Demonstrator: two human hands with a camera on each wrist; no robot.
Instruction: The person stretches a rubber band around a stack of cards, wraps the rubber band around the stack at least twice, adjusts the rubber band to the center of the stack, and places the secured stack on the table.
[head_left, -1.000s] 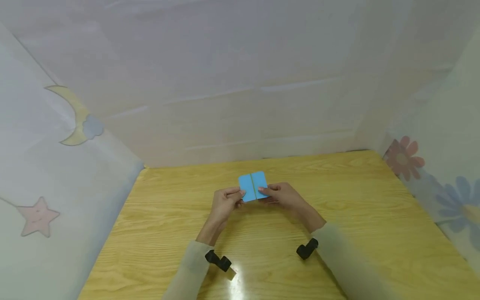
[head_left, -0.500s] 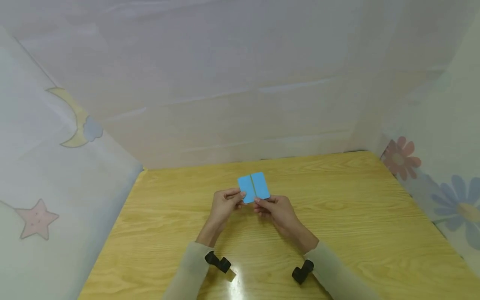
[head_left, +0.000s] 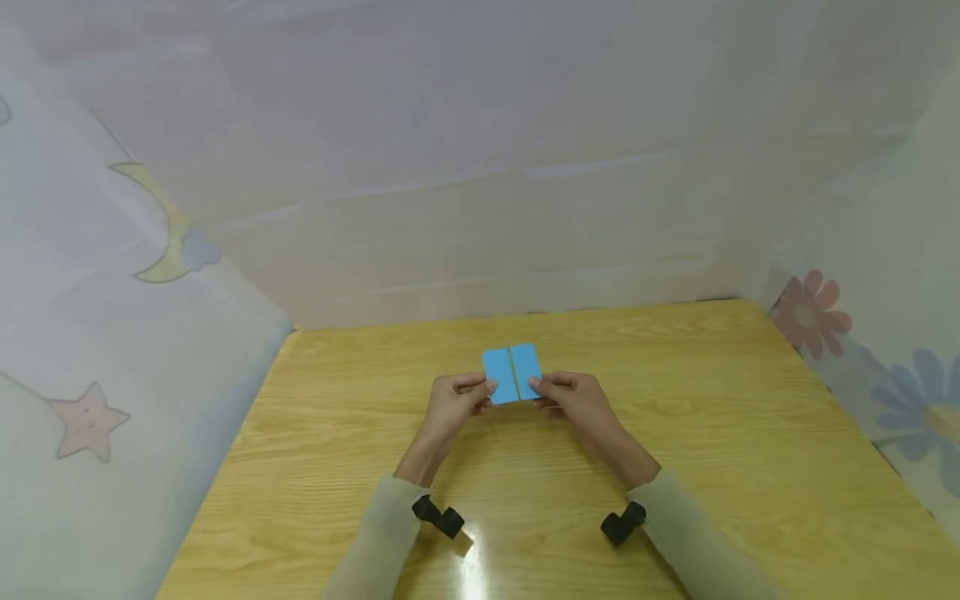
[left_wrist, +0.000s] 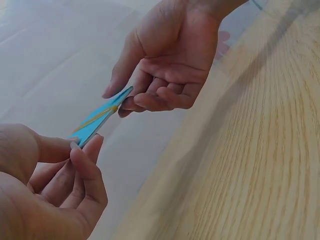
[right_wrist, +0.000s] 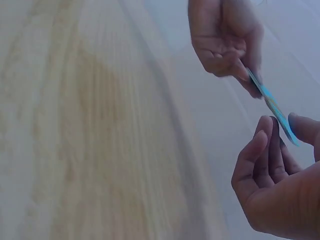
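A thin stack of light blue cards (head_left: 498, 367) with rounded corners is held up in front of me in the head view. A yellow rubber band (head_left: 514, 373) runs across its middle from the far edge to the near one. My left hand (head_left: 450, 408) pinches the near left corner, thumb on top and fingers beneath. At the near right corner my right hand (head_left: 588, 406) pinches the stack the same way. Seen edge-on in the left wrist view, the cards (left_wrist: 96, 119) spread slightly apart towards their ends, with the band squeezing the middle.
A wood-grain table (head_left: 315, 442) lies under both hands. Pale fabric walls enclose it, with a moon (head_left: 175, 242) and a star (head_left: 92, 422) on the left and flowers (head_left: 808, 313) on the right. Black wrist cameras (head_left: 624, 523) sit on the cuffs.
My right hand shifts from the right edge to the near edge beside the band, then back to the right edge. The left hand keeps its pinch on the cards.
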